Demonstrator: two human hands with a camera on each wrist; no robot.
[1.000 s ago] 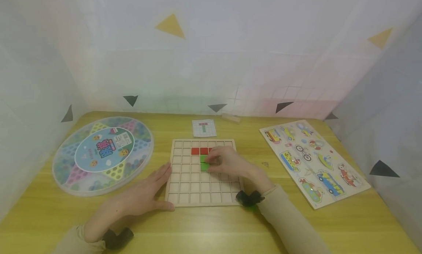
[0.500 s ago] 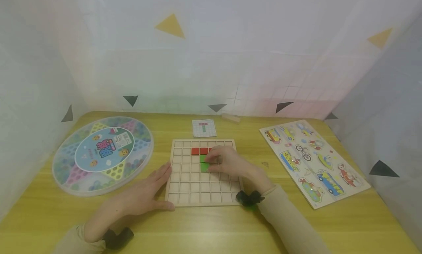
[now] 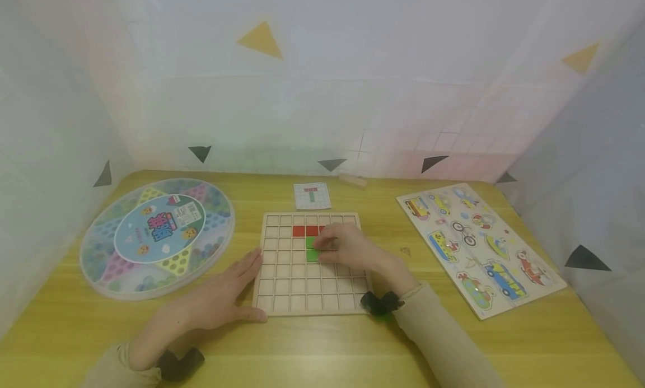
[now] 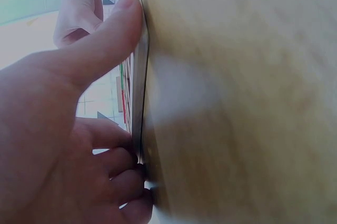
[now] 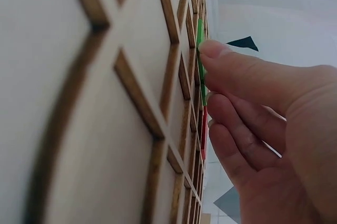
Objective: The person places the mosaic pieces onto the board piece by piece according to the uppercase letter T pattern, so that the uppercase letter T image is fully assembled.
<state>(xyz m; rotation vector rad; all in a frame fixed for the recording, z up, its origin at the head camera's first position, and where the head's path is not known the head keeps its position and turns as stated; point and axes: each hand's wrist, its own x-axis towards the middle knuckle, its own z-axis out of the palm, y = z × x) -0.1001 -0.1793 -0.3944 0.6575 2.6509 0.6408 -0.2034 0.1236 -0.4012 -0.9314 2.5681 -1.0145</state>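
A wooden grid board (image 3: 298, 286) lies mid-table in the head view. Red tiles (image 3: 299, 231) form a row near its far side, the rightmost partly covered by my right hand (image 3: 347, 247). Below the middle one, two green tiles (image 3: 312, 256) stand in a column. My right thumb and fingertips rest on the green tiles, with the fingers loosely bent; in the right wrist view the thumb touches a green tile (image 5: 200, 33). My left hand (image 3: 216, 298) lies against the board's left side, fingers along the edge, thumb at the near left corner.
Behind the board lies a small card (image 3: 312, 196) printed with a red and green T on a grid. Near it is a wooden block (image 3: 353, 180). A round Chinese checkers set (image 3: 158, 237) stands left, a picture puzzle board (image 3: 478, 248) right.
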